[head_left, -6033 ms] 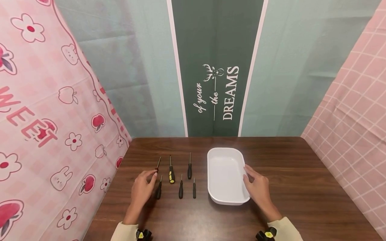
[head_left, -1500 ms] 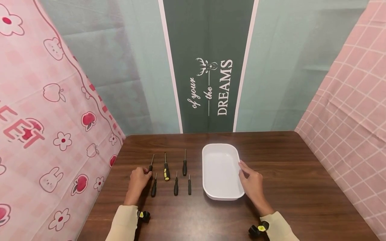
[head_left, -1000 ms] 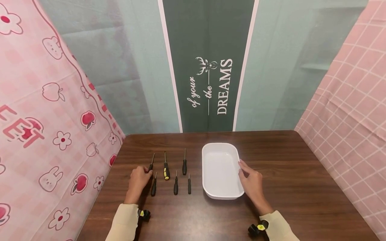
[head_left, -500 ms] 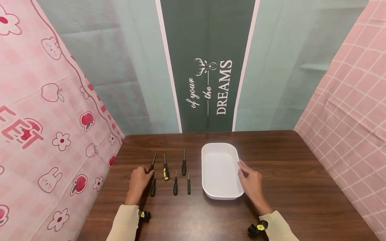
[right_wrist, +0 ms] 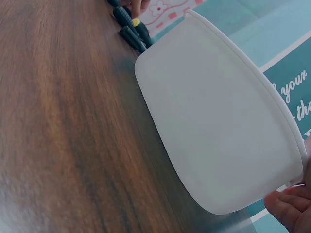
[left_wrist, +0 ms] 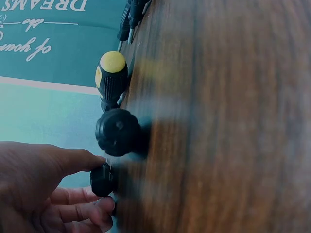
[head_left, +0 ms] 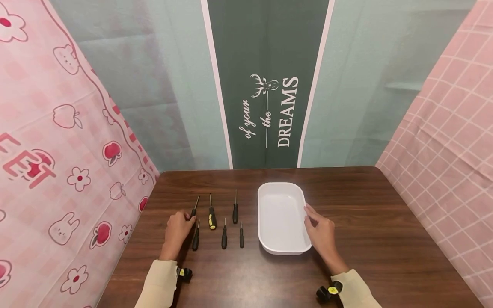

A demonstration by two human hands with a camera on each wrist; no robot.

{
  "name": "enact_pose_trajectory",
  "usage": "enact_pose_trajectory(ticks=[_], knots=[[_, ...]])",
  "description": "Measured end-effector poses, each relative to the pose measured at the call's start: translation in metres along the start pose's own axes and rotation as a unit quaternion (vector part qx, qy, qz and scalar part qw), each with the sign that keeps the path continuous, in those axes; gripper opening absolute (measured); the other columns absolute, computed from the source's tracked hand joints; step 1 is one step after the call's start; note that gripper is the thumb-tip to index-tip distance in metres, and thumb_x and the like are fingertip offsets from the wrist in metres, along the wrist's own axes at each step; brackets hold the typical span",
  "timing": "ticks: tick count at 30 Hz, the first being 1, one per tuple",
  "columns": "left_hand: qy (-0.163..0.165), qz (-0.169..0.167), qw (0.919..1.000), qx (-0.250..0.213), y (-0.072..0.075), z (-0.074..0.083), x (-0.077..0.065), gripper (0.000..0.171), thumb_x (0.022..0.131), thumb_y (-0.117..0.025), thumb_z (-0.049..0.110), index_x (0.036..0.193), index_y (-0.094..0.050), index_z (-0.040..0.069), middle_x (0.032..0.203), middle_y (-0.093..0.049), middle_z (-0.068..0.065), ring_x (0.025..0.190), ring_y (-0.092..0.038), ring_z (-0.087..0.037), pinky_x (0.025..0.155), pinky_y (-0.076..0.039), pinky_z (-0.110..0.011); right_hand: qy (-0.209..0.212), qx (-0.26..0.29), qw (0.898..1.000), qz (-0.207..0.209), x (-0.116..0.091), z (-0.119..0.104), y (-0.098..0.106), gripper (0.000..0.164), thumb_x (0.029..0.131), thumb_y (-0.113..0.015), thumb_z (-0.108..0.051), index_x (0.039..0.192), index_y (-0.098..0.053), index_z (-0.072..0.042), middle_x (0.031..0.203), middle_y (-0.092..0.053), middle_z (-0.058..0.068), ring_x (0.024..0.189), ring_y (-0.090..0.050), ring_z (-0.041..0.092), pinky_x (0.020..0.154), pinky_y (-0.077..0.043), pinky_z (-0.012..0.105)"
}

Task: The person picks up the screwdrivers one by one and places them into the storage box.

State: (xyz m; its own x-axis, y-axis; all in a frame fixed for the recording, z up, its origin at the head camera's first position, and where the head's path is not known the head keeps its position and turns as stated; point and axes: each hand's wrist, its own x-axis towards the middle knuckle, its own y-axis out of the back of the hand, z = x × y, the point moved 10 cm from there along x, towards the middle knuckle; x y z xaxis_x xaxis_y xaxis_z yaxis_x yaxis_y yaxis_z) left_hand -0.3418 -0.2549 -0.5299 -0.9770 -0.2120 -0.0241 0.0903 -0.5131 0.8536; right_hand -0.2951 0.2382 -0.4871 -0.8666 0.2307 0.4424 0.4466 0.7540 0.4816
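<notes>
At the left of the group, my left hand [head_left: 178,231] pinches the dark handle of a screwdriver [head_left: 195,206] between thumb and fingers. Its shaft points to the back of the table. In the left wrist view the end of that screwdriver handle [left_wrist: 102,180] shows between thumb and fingertips. Close by lies another black screwdriver [head_left: 195,240]. My right hand [head_left: 322,233] grips the right rim of a white rectangular tray [head_left: 284,251], with nothing inside it. From the right wrist view, the fingers [right_wrist: 286,206] sit under the tray's rim; the thumb is partly cut off.
Right of the left hand lie a black-and-yellow screwdriver [head_left: 212,219] and several black ones, including a long screwdriver [head_left: 235,213], a shorter one [head_left: 224,239] and a slim one [head_left: 241,238]. The brown table [head_left: 239,278] meets fabric-covered walls behind and at both sides.
Since the oldest frame, my left hand has closed on the far-left screwdriver's handle. That screwdriver's shaft tip has since swung slightly right. My right hand stays at the tray; the head view has shifted.
</notes>
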Motion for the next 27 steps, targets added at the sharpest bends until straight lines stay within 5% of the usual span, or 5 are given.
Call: enact_pose_trajectory(ticks=[18,27], knots=[[-0.008,0.005,0.9999,-0.005,0.0002,0.0011,-0.0044,0.020,0.094,-0.069,0.021,0.087,-0.064,0.003,0.080,-0.064,-0.011,0.066,-0.056,-0.024,0.058,-0.045,-0.041,0.005,0.003,1.000,0.000,0.0002,0.0010,-0.0005,0.031,0.085,-0.070,0.009,0.116,-0.072,0.003,0.121,-0.069,0.016,0.115,-0.064,0.037,0.090,-0.032,0.000],[-0.025,0.029,0.9990,-0.022,0.0044,0.0002,-0.0031,0.020,0.094,-0.068,0.018,0.084,-0.066,0.000,0.080,-0.067,-0.016,0.068,-0.059,-0.029,0.066,-0.049,-0.048,0.004,0.003,1.000,-0.002,0.0008,0.0003,-0.0012,0.031,0.086,-0.070,0.008,0.116,-0.072,0.003,0.121,-0.069,0.016,0.115,-0.064,0.037,0.089,-0.032,0.001]])
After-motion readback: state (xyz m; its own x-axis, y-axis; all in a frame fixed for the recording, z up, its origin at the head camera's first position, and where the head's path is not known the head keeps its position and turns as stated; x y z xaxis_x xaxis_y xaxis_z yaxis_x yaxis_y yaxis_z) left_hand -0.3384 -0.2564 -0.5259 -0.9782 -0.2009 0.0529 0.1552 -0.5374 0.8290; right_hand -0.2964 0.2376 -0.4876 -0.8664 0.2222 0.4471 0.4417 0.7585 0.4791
